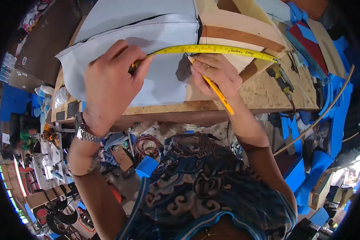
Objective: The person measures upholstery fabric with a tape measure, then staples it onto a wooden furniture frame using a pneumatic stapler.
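A yellow tape measure (188, 49) runs in a shallow arc across pale grey fabric (160, 34) and a wooden frame (244, 34). Its left part is pinched between the thumb and fingers of my left hand (114, 76), which hide what lies in the palm. My right hand (218, 74) grips a yellow pencil (214, 88), its tip close under the tape's lower edge at the fabric's right side. The tape's metal end (277, 60) sticks out to the right over the frame. Dark edging shows along the fabric's seam and right border.
A wooden worktable (168, 109) bears the work. On its right lie a yellow-and-black tool (282, 82) and scissors (294, 64). Blue foam pieces (332, 116) are piled at the right, near a long thin stick (316, 114). A person in green (28, 138) is far left.
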### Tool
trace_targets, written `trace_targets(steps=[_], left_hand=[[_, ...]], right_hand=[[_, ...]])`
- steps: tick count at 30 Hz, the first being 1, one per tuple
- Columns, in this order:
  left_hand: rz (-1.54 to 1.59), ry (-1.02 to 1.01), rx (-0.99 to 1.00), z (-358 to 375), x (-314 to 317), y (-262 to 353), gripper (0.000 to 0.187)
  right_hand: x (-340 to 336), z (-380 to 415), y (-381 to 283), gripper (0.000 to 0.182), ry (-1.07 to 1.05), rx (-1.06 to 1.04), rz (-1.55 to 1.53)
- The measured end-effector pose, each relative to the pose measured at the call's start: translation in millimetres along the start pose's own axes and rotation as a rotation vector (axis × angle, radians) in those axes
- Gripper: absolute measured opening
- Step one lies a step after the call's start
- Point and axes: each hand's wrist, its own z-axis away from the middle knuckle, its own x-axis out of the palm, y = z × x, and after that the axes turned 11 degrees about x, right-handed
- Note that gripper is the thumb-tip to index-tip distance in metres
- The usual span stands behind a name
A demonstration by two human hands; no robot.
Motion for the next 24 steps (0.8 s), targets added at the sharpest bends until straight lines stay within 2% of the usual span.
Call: trace_targets(steps=[12, 15, 18, 20, 22, 24], left_hand=[[0.045, 0.003, 0.004, -2.1, 0.0, -1.5, 0.018], [0.031, -0.035, -0.022, -1.2, -1.1, -1.0, 0.020], [-0.021, 0.015, 0.071, 1.4, 2.1, -5.5, 0.021], [-0.062, -0.062, 0.039, -3.9, -10.9, 12.4, 0.025], [-0.105, -0.053, -0.045, -4.0, -8.4, 25.3, 0.025], [-0.116, -0.040, -0.098, -3.4, -8.0, 32.8, 0.025]], right_hand=[[-3.5, -0.1, -3.0, 0.021, -0.069, 0.027, 0.064], [2.5, 3.2, 6.4, 0.023, 0.002, -0.016, 0.071], [2.3, 5.5, 10.2, 0.021, 0.021, -0.060, 0.098], [-0.6, 4.3, 7.0, 0.014, 0.006, -0.074, 0.137], [11.8, 17.8, 2.0, 0.012, 0.072, 0.135, 0.001], [2.2, 13.1, -5.4, 0.014, -0.049, 0.249, 0.053]])
